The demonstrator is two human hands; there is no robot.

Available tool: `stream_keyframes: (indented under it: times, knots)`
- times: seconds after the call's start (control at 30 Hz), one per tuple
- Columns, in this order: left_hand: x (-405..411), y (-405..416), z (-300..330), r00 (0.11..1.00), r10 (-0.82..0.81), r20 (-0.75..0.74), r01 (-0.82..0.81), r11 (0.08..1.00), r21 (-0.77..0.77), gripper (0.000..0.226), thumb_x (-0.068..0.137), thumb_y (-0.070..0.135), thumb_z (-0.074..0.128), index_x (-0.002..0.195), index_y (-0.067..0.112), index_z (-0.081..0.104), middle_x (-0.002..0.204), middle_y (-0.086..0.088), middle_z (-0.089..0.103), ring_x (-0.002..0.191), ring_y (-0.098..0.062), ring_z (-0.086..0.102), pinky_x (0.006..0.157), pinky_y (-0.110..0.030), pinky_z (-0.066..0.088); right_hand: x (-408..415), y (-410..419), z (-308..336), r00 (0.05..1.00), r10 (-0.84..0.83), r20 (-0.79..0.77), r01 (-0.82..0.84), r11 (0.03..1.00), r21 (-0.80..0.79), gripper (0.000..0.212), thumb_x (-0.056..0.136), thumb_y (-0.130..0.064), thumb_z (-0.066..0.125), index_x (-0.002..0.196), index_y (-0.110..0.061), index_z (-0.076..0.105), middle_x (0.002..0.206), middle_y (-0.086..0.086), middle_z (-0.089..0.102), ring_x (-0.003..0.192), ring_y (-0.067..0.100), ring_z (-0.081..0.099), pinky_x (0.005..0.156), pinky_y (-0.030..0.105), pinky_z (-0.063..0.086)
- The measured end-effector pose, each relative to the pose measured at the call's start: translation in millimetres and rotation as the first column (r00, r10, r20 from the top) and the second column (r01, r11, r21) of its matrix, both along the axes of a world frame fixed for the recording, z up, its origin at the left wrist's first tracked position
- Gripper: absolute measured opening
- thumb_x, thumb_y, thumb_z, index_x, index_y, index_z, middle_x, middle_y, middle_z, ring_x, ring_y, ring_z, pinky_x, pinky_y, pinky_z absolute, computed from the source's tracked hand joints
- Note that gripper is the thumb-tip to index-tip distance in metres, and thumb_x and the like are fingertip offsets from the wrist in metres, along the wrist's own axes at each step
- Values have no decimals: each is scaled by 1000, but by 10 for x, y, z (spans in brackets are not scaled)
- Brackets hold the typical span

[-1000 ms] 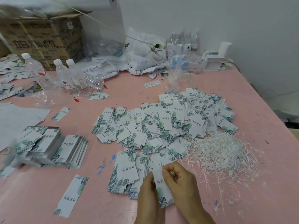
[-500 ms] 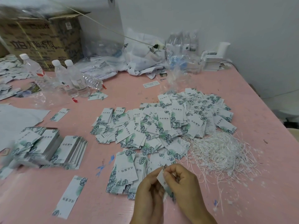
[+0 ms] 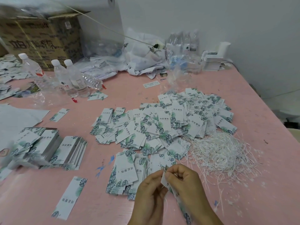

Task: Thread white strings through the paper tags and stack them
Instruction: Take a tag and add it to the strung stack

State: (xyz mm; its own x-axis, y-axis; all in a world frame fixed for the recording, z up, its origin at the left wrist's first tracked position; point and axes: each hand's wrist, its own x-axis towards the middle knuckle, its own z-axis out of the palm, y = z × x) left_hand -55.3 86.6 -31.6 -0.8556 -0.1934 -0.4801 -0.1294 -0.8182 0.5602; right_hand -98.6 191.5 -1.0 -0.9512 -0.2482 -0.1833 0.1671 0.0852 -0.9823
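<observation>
**Pinching a tag edge-on above the pink counter**

I am holding one paper tag [image 3: 176, 194] between both hands, low in the view and near the counter's front edge. My left hand [image 3: 150, 194] is curling its fingers toward the tag's upper end, fingertips meeting it from the left. My right hand [image 3: 186, 182] is gripping the same end from the right, thumb and forefinger pinching near the top corner. The tag is standing almost edge-on to me, its leaf-printed lower end hanging down between my wrists. A thin white string [image 3: 165, 202] is dangling just beside it under my left palm; whether it is passing through the hole I cannot tell.

Just beyond my hands a small fanned stack of tags [image 3: 125, 174] is lying on the pink counter [image 3: 259, 159]. Behind that, a wide loose heap of tags [image 3: 162, 124] is spreading out, and a tangle of white strings [image 3: 219, 153] is touching its right edge. To the left, neater stacks of tags [image 3: 48, 146] are sitting well apart. Water bottles [image 3: 73, 78] are standing near a cardboard box [image 3: 42, 38] at the back.
</observation>
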Motion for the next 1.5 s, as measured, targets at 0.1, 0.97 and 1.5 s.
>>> stream_keyframes:
  times: [0.1,0.97,1.5]
  knots:
    - [-4,28,22,999,31,-12,-31,999,-23,20,64,-5,72,84,-7,74,88,-34,70,76,-37,73,63,-35,60,10,2,38,998,21,51,-17,997,-71,13,82,-2,69,73,-10,71,60,12,65,51,11,52,51,24,43]
    - [-61,-86,327,974,228,9,-227,971,-77,19,105,11,38,91,8,51,73,-21,71,50,-19,66,42,-23,53,-164,657,281,888,5,460,229,863,-451,18,73,-3,56,86,2,67,61,12,56,39,11,46,33,19,38]
    - [4,77,377,996,2,-92,-17,986,-167,26,75,5,62,98,-5,60,60,-16,61,45,-17,57,44,-21,51,27,315,496,989,-10,150,51,962,-270,10,84,10,59,91,4,64,66,21,66,49,18,57,44,22,47]
